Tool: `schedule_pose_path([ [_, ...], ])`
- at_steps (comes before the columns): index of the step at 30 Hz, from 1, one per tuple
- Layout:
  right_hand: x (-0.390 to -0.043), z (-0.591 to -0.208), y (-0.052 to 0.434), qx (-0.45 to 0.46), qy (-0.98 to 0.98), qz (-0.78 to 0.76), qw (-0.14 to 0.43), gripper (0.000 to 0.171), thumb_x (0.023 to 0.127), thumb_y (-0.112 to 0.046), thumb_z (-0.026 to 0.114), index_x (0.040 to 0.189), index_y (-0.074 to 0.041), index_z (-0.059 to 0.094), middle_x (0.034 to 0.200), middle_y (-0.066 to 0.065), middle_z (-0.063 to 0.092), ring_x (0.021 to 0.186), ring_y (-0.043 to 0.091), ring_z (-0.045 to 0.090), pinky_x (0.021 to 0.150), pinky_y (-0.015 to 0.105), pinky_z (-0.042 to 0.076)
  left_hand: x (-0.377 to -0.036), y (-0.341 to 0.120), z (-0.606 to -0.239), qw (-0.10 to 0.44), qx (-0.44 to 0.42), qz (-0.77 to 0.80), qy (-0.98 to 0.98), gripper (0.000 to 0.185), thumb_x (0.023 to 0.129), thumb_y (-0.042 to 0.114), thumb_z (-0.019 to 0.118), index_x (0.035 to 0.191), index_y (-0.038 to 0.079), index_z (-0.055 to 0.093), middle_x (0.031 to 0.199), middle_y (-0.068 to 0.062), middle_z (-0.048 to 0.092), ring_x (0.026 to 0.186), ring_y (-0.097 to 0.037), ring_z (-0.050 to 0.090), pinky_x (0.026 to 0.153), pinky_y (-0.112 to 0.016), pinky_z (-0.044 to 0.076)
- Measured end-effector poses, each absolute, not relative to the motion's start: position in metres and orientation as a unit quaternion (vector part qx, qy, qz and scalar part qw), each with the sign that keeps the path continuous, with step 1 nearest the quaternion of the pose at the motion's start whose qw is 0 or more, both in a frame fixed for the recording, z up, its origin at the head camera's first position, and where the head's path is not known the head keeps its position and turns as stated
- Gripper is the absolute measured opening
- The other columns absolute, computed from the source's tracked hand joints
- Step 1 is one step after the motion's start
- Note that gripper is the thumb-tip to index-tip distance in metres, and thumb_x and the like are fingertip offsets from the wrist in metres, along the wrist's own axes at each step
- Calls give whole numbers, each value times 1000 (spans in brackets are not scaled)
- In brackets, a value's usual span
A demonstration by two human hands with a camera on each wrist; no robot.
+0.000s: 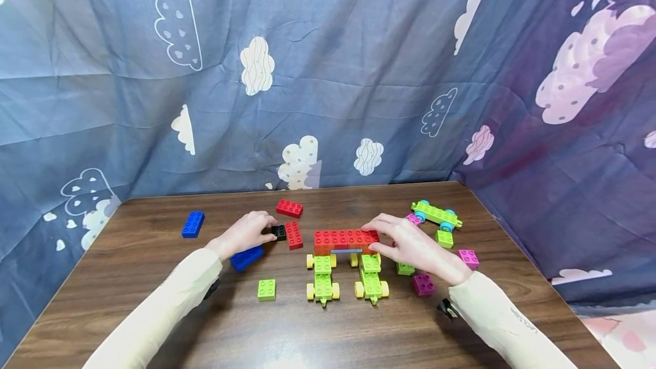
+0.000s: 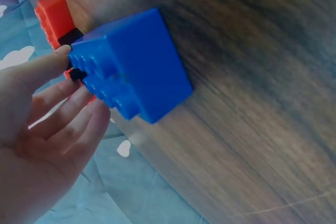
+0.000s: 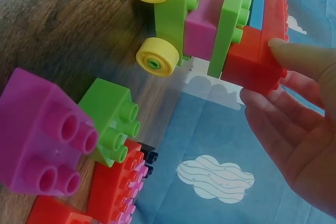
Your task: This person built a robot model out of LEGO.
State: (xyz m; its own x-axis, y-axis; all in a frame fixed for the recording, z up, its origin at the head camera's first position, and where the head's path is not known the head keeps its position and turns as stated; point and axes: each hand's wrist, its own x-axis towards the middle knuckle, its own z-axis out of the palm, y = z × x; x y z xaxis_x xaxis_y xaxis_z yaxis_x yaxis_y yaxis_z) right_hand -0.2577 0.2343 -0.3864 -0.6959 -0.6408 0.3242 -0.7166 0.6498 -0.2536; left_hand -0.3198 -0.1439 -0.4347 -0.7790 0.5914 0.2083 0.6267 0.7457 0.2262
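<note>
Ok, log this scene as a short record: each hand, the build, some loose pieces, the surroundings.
Left hand: pinches black brick
Right hand: grips one end of red row
Build: red row raised across two yellow-wheeled cars
Spare car: green, blue wheels, far right of table
Blue bricks: two, left side
Surface: wood-look table
Backdrop: blue cloud-print curtain

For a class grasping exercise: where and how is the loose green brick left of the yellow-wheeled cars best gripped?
Pinch two opposite side walls of the green brick, coming from above: it lies flat, studs up, and nothing touches its sides, so both should be reachable.
</note>
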Motion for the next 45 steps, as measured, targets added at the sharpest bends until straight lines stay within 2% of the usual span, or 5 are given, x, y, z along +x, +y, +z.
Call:
schedule_pose_path([
  [17,-256,-388,232,374,-903,187,101,35,87,-24,76,120,-15,69,112,-2,68,60,2,47,56,15,42,-320,-140,-430,19,-279,-126,-952,25,84,17,78,102,1,71,91,-10,68,82,-19,60,79,-39,54],
  [27,-254,-387,233,373,-904,183,101,35,87,-23,77,120,-14,68,111,-1,68,71,2,51,60,15,45,-321,-147,-423,4,-274,-151,-950,21,84,16,77,99,3,69,87,-7,68,75,-14,54,70,-30,49],
  [34,-254,-386,234,370,-907,177,98,37,86,-24,77,121,-15,68,111,-2,68,81,3,55,66,19,51,-318,-153,-416,13,-274,-182,-944,25,84,16,78,103,4,67,95,-10,73,80,-16,65,76,-36,58],
  [39,-254,-386,234,374,-905,180,98,35,88,-27,76,120,-16,68,110,-3,68,81,4,57,68,24,53,-310,-154,-408,28,-294,-200,-934,25,84,16,78,104,4,68,94,-10,73,84,-19,68,79,-39,59],
  [45,-254,-384,230,377,-903,181,97,32,90,-28,74,118,-15,69,108,-5,68,90,7,64,81,30,57,-302,-152,-397,45,-325,-223,-918,27,85,17,77,108,5,68,100,-8,74,88,-19,69,80,-38,59],
])
